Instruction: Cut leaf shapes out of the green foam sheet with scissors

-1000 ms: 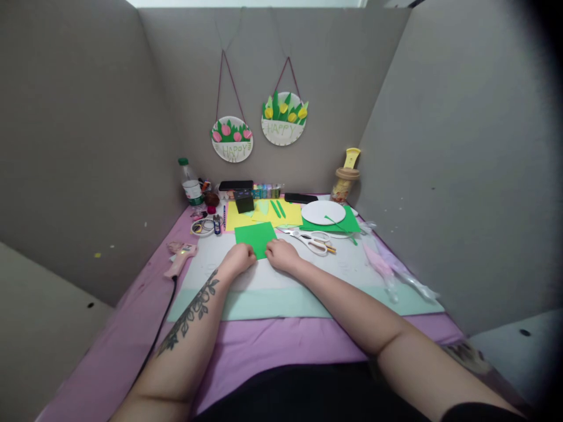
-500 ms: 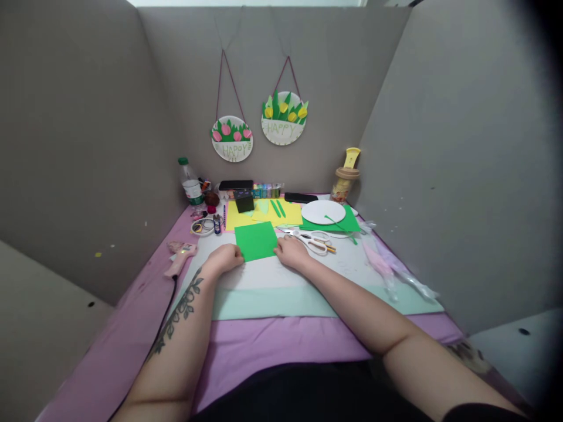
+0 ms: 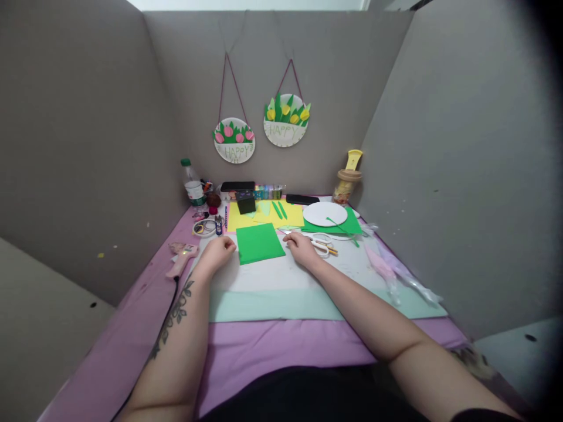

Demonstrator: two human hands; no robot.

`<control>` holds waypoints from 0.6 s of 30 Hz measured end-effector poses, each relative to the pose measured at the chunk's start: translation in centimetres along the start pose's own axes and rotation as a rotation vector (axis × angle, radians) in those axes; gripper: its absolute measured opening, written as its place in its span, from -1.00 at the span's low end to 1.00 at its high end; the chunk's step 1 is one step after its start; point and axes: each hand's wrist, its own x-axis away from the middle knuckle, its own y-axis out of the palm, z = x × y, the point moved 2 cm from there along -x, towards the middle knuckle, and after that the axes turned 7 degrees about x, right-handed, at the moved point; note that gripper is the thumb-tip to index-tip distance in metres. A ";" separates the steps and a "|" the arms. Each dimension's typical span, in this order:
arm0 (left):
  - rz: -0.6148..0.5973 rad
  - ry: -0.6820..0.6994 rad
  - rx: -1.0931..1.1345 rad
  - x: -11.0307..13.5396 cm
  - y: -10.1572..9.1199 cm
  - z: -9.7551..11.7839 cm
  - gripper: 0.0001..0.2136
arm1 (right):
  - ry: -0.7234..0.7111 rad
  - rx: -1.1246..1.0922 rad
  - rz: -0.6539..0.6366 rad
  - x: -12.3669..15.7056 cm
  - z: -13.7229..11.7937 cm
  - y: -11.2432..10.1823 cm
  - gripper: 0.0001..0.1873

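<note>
So there's one green sheet lying flat mid-desk, with a hand on either side: left hand loosely curled just off one edge, right hand half open just off the other, neither visibly gripping anything. One pair of scissors is partly hidden by the right hand. Behind the sheet, two dark green strips lie on yellow paper, and a white plate sits to the right. One glue gun is off left. The desk has purple cloth under a white mat with a mint border, boxed in by grey panels. Two HAPPY plates hang at the back, one with four pink flowers, the other four yellow. Half a second ago both hands were at the sheet's near corners; now they've spread apart.
</note>
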 end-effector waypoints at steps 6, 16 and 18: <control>-0.190 0.140 -0.004 -0.2 1.9 0.8 -0.77 | -0.129 0.111 -0.160 0.4 -1.4 0.0 -0.79; -0.198 0.093 -0.152 -0.1 3.0 1.5 -0.85 | -0.087 0.341 -0.218 0.5 -2.8 0.9 -0.80; -0.195 0.085 -0.157 -0.2 3.2 1.3 -0.89 | -0.081 0.368 -0.195 0.6 -3.1 0.7 -0.80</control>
